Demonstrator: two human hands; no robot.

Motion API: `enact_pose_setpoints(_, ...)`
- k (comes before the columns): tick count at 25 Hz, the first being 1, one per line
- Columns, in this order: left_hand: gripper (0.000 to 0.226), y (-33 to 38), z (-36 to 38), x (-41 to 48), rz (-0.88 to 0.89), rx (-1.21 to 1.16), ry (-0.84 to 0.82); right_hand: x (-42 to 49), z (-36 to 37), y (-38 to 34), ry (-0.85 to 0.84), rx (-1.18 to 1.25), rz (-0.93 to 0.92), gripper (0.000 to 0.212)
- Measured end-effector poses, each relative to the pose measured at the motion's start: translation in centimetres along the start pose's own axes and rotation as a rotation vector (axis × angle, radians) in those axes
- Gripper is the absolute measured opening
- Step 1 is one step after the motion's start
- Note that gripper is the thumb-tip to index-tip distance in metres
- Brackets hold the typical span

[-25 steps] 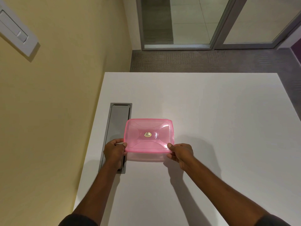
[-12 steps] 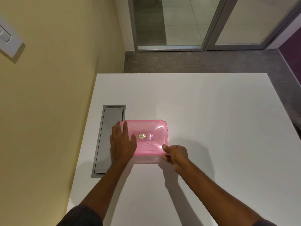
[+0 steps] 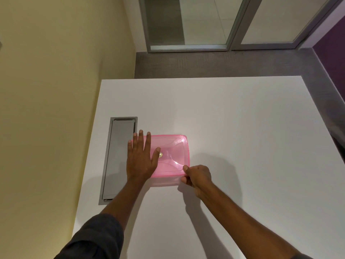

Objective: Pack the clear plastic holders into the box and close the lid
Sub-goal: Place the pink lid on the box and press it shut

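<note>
A translucent pink plastic box [image 3: 171, 156] with its pink lid on top rests on the white table [image 3: 233, 128], near the left side. My left hand [image 3: 141, 157] lies flat, fingers spread, on the left half of the lid. My right hand [image 3: 196, 177] pinches the lid's near right corner between thumb and fingers. A small shiny spot shows through the lid's middle. No clear plastic holders are visible; the box's contents are hidden by the lid and my hands.
A grey metal cable hatch [image 3: 119, 157] is set into the table just left of the box. A yellow wall [image 3: 56, 109] runs along the table's left edge. Grey carpet and glass doors [image 3: 205, 25] lie beyond the far edge.
My left hand left the lid's near left corner and now lies flat on top of the lid. My right hand stays at the near right corner. The camera view shifted slightly.
</note>
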State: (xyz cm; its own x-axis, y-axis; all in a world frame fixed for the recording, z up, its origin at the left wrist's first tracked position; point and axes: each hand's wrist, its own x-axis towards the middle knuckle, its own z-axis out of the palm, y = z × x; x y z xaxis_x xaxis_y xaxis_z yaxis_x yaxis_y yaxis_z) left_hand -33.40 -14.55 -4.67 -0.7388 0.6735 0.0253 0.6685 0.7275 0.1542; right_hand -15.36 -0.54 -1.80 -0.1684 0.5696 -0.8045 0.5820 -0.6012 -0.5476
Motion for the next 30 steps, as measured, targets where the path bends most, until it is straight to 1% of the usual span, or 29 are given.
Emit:
enact_pose_setpoints(2, 0.075, 0.0, 0.0, 0.1, -0.006, -0.004, -0.012, -0.2, -0.1, 0.1, 0.009, -0.001, -0.020, 0.024)
enact_pose_setpoints(4, 0.072, 0.0, 0.0, -0.1, 0.005, -0.042, 0.011, -0.4, -0.1, 0.3, 0.006, 0.002, -0.031, 0.028)
enact_pose_setpoints(5, 0.068, 0.1, 0.0, -0.2, -0.018, -0.093, 0.039, -0.6, 0.0, 0.3, 0.008, -0.003, -0.046, 0.032)
enact_pose_setpoints(6, 0.063, 0.2, -0.2, -0.2, -0.086, -0.165, 0.084, -0.6, 0.0, 0.4, 0.014, -0.018, -0.064, 0.038)
enact_pose_setpoints(7, 0.059, 0.3, -0.4, -0.3, -0.224, -0.240, 0.136, -0.6, 0.0, 0.5, 0.016, -0.041, -0.083, 0.043)
enact_pose_setpoints(8, 0.057, 0.2, -0.6, -0.3, -0.433, -0.313, 0.170, -0.7, 0.0, 0.6, 0.013, -0.061, -0.099, 0.046)
enact_pose_setpoints(9, 0.061, 0.1, -1.0, -0.2, -0.675, -0.386, 0.172, -0.7, -0.1, 0.7, 0.007, -0.072, -0.107, 0.045)
enact_pose_setpoints(10, 0.069, 0.0, -1.5, -0.1, -0.889, -0.467, 0.134, -0.7, -0.1, 0.7, 0.002, -0.073, -0.111, 0.041)
enact_pose_setpoints(11, 0.076, -0.1, -1.9, 0.1, -1.023, -0.529, 0.071, -0.6, -0.2, 0.7, -0.004, -0.072, -0.114, 0.037)
enact_pose_setpoints(12, 0.083, -0.3, -2.1, 0.1, -1.075, -0.551, 0.006, -0.6, -0.3, 0.7, -0.010, -0.071, -0.115, 0.034)
enact_pose_setpoints(13, 0.087, -0.4, -2.2, 0.1, -1.087, -0.548, -0.036, -0.5, -0.3, 0.7, -0.014, -0.073, -0.114, 0.032)
enact_pose_setpoints(15, 0.089, -0.7, -2.0, 0.1, -1.084, -0.537, -0.057, -0.6, -0.3, 0.6, -0.017, -0.081, -0.120, 0.032)
enact_pose_setpoints(18, 0.087, -0.8, -1.4, 0.1, -1.089, -0.549, -0.046, -0.4, -0.2, 0.9, -0.004, -0.095, -0.138, 0.035)
enact_pose_setpoints(21, 0.083, -1.0, -1.0, -0.1, -1.101, -0.559, 0.003, -0.3, 0.0, 1.7, -0.003, -0.108, -0.149, 0.032)
enact_pose_setpoints(23, 0.082, -0.9, -0.9, 0.1, -1.101, -0.553, 0.000, 0.1, -0.3, 1.7, -0.023, -0.108, -0.135, 0.029)
enact_pose_setpoints(25, 0.080, -0.9, -1.2, 0.3, -1.110, -0.555, 0.000, 0.5, -0.8, 1.1, -0.093, -0.067, -0.063, 0.028)
enact_pose_setpoints(27, 0.080, -1.0, -1.4, 0.5, -1.112, -0.561, -0.023, 0.8, -1.4, 0.2, -0.178, -0.037, 0.004, 0.032)
enact_pose_setpoints(30, 0.084, -1.4, -1.3, 0.5, -1.074, -0.536, -0.068, 1.1, -2.3, -1.0, -0.287, -0.080, 0.047, 0.031)
